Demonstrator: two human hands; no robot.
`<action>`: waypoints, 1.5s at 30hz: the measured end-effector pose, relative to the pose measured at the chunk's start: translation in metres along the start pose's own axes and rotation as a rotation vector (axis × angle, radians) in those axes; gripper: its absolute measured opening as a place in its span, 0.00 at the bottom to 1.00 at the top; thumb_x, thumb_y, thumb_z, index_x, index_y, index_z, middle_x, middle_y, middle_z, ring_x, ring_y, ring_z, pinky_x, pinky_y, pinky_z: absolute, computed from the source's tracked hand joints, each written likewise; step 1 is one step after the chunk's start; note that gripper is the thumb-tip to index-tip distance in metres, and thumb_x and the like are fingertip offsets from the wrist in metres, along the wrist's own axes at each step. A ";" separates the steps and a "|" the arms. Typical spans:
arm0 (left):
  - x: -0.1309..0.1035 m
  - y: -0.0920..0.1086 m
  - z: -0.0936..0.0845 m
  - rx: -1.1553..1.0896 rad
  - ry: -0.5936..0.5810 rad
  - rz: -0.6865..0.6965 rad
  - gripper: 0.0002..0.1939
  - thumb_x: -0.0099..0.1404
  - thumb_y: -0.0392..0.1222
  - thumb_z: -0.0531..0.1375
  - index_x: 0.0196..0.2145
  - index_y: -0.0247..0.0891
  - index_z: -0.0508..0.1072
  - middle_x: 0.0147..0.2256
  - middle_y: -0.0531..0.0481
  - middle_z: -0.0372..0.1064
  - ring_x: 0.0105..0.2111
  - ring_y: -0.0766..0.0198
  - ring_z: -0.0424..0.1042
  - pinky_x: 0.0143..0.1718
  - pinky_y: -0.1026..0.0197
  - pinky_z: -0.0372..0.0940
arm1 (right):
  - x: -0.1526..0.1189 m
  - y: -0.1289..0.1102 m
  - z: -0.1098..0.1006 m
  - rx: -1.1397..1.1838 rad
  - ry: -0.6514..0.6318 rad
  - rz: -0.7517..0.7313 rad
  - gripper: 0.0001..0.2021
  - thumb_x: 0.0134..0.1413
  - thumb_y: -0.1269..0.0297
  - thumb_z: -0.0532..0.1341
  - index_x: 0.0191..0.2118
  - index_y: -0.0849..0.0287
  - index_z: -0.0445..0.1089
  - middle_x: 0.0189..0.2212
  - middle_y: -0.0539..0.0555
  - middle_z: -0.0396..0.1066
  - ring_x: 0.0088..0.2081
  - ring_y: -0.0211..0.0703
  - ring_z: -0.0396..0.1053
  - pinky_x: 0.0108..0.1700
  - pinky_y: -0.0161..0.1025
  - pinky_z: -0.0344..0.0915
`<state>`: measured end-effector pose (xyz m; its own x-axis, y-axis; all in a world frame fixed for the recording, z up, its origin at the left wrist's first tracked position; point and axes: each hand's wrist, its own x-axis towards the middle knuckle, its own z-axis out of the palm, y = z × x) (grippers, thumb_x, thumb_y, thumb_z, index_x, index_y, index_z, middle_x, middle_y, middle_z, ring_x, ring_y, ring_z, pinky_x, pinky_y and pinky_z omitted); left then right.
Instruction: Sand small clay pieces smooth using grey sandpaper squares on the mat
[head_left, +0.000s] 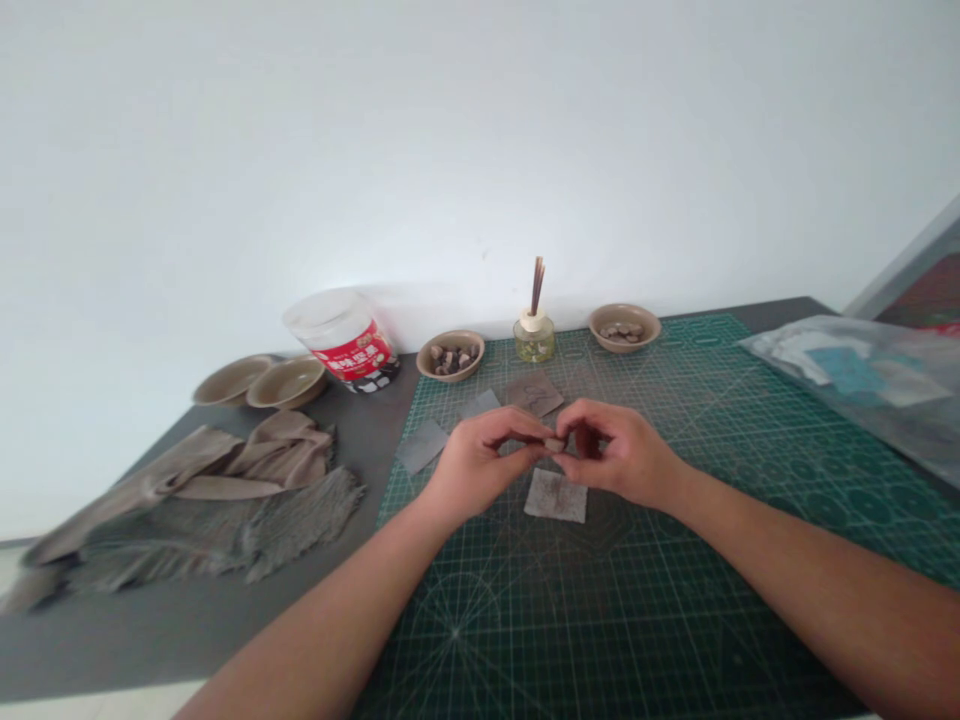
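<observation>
Above the green cutting mat [525, 590], my left hand [484, 455] and my right hand [619, 452] meet fingertip to fingertip. Both pinch a small brown stone-like piece [555, 444] between thumb and fingers; its exact kind is too small to tell. Just below them lies a worn, light grey square of sandpaper [556, 498] with brown dust on it. Behind the hands is a brownish sheet [535, 392] that looks like sandpaper. Two grey squares, one nearer [422, 447] and one partly covered [480, 403], lie by my left hand.
At the back are a bowl of dark and brown lumps [451, 357], a reed diffuser [534, 338] and a bowl of flatter brown pieces [624, 329]. Leftward are a plastic jar [349, 345], two bowls [287, 385] and crumpled cloths [217, 490]. A plastic bag [862, 370] lies right.
</observation>
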<state>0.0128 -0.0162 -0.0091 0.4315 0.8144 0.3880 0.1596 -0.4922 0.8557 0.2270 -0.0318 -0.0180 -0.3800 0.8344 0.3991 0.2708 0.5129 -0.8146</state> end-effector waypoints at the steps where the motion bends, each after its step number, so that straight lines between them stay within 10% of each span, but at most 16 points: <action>1: 0.000 0.000 0.000 0.018 -0.001 -0.015 0.05 0.61 0.34 0.67 0.36 0.40 0.82 0.36 0.46 0.80 0.38 0.58 0.78 0.42 0.57 0.72 | 0.000 0.000 0.000 0.019 -0.013 0.021 0.10 0.50 0.66 0.69 0.39 0.55 0.71 0.28 0.46 0.72 0.25 0.34 0.64 0.27 0.32 0.61; 20: -0.003 -0.004 0.001 -0.001 0.001 -0.025 0.04 0.63 0.35 0.66 0.37 0.40 0.81 0.36 0.48 0.80 0.36 0.60 0.79 0.40 0.60 0.71 | -0.002 -0.001 -0.003 -0.087 -0.003 -0.119 0.06 0.54 0.66 0.68 0.34 0.55 0.70 0.30 0.47 0.70 0.25 0.34 0.65 0.29 0.34 0.62; 26: -0.003 0.000 0.002 0.024 -0.014 -0.085 0.08 0.65 0.40 0.65 0.42 0.40 0.79 0.38 0.47 0.80 0.37 0.60 0.78 0.39 0.61 0.71 | -0.002 -0.003 -0.005 -0.086 0.069 -0.174 0.10 0.59 0.68 0.64 0.46 0.52 0.73 0.40 0.51 0.74 0.32 0.38 0.70 0.35 0.36 0.67; 37: 0.003 0.010 -0.008 0.498 -0.555 0.023 0.22 0.58 0.43 0.69 0.51 0.44 0.74 0.47 0.48 0.70 0.51 0.53 0.67 0.54 0.51 0.62 | -0.010 0.012 -0.020 0.311 -0.037 0.331 0.13 0.51 0.67 0.70 0.43 0.56 0.73 0.35 0.50 0.75 0.35 0.41 0.72 0.39 0.39 0.70; 45: 0.002 -0.001 0.001 0.641 -0.599 -0.016 0.16 0.64 0.51 0.66 0.46 0.44 0.73 0.45 0.49 0.68 0.50 0.53 0.65 0.49 0.53 0.58 | -0.024 -0.005 -0.012 -0.058 -0.210 0.263 0.10 0.51 0.69 0.68 0.41 0.54 0.73 0.30 0.46 0.75 0.31 0.38 0.72 0.35 0.35 0.67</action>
<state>0.0141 -0.0141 -0.0090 0.7897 0.6131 -0.0217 0.5604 -0.7065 0.4322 0.2455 -0.0515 -0.0184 -0.4631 0.8829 0.0779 0.4312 0.3012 -0.8505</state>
